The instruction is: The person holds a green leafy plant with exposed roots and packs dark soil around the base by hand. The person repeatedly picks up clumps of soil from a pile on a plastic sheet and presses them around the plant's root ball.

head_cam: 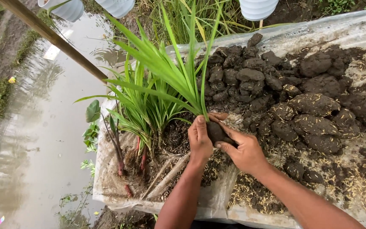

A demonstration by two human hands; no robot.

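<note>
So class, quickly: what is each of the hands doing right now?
Left hand: closed around the soil ball at the green plant's base.
Right hand: cupping the same soil ball.

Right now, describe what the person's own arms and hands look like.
Both forearms are bare, with no sleeves in view. The left hand and right hand wear no gloves, rings, watch or bands. Dark soil smudges the fingers. No markings show on either arm.
</note>
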